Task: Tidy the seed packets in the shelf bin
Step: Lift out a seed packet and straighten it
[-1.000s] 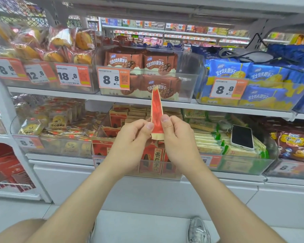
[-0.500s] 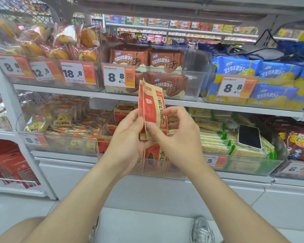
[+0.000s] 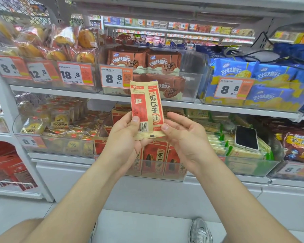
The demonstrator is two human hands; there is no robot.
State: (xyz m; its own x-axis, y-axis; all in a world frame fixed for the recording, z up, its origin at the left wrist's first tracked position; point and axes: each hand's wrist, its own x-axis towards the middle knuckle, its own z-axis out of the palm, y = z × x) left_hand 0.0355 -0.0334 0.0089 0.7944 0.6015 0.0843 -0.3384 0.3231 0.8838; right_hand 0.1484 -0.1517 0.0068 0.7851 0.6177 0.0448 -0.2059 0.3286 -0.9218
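Standing close to the shelves, with one grey shoe [image 3: 199, 230] on the pale floor below us, we are stretching both bare forearms forward. Our left hand [image 3: 123, 139] is gripping the seed packet [image 3: 146, 106] by its lower part. The thumb is pressing on the printed face beside the barcode, and the other fingers are curling behind, clamped on the paper. Our right hand [image 3: 186, 137] is only helping. Its thumb tip is touching the lower right corner of the packet, while the other fingers are lying loose and apart, a little curved. Whether one of them is reaching behind the packet, we cannot tell.

The packet is standing upright in the air, face toward us, in front of and above the clear shelf bin [image 3: 176, 173], not inside it. In the bin, more seed packets [image 3: 156, 158] of the same red and beige kind are standing in the front row, and some at the back left are leaning at angles.

We are judging that the step in hand is checking and straightening one packet before placing it. The next move is calling for lowering it upright, face forward, into a gap of the row, without tipping the neighbours.

Further right, a phone [image 3: 246, 137] is lying on green and yellow packs, well apart. Above, chocolate wafer packs [image 3: 144, 60] are sitting behind a price tag [image 3: 115, 78].
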